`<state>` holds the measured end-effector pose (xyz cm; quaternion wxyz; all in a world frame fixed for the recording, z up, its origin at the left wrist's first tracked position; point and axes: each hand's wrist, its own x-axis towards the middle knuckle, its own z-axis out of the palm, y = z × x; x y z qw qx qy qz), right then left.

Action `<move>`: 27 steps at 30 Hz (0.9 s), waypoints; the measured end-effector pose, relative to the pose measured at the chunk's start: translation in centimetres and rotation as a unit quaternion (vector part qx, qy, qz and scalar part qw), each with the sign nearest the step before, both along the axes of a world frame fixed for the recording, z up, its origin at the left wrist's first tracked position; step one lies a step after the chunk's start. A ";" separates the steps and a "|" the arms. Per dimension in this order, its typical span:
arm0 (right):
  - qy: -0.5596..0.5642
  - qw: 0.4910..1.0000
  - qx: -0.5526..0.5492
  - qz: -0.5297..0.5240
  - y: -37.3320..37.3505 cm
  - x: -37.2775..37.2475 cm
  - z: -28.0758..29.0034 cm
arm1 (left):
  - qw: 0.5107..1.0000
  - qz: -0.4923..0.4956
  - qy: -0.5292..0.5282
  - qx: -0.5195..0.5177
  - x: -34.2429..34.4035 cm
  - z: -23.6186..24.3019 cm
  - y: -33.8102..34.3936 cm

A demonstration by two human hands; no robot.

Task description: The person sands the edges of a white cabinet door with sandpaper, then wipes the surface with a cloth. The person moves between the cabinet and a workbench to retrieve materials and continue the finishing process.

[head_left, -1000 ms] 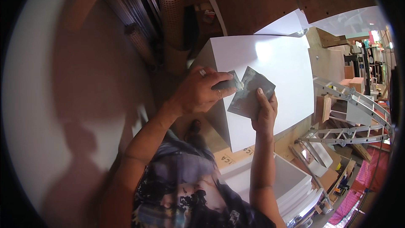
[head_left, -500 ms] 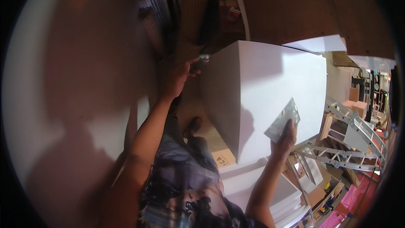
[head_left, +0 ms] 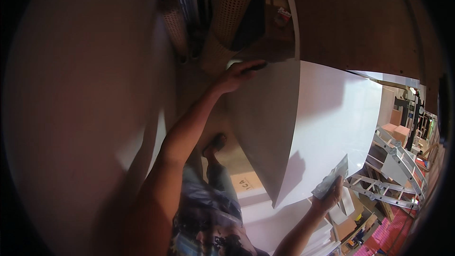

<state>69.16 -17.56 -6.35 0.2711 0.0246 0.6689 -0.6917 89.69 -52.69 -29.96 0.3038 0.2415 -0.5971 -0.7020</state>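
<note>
Head view: holding a small dark scraper (head_left: 256, 68) in the left hand (head_left: 236, 76), beside the upper end of the shaded side of a white box (head_left: 339, 109). Lying to the right of the left palm, running lengthwise roughly across the view and tilting slightly upward at the right end. Leaving contact between scraper and box impossible to tell from here. Having the left hand nearer to the shaded side, and the right hand (head_left: 330, 200) nearer to the bright face.

Keeping the left fingers together over the scraper, clamping down on it, hiding the thumb from clear sight. Showing the back of the left hand, pointing the fingers rightward toward the box, and holding the left arm long and only slightly bent, slanting from the lower edge up to the wrist.

Gripping a flat grey-smeared plate (head_left: 330, 180) in the right hand, in front of the lower right part of the bright face. Tilting the plate steeply, aiming one corner up and to the right. Holding the right forearm low, well apart from the left. Also showing a metal ladder (head_left: 392, 150) right of the box, and a cane roll (head_left: 239, 4) beyond the left hand.
</note>
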 end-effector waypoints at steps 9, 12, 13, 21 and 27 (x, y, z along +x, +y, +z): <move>0.017 0.997 0.047 -0.066 -0.3 0.5 -0.1 | 0.995 -0.033 0.063 -0.065 -1.9 -1.6 -1.2; -0.003 0.998 0.042 -0.037 0.5 0.1 -0.3 | 0.995 -0.044 0.047 -0.072 -2.1 -1.7 -1.5; -0.013 0.999 0.034 -0.030 0.5 0.1 -0.3 | 0.995 -0.044 0.037 -0.079 -2.2 -1.7 -1.6; -0.015 1.000 0.006 0.018 1.2 -0.4 -0.5 | 0.971 0.073 -0.026 -0.225 -4.4 -9.2 -1.8; -0.015 0.999 0.022 -0.028 -0.8 1.2 -0.6 | 0.979 0.178 0.014 0.099 -0.3 -4.8 1.8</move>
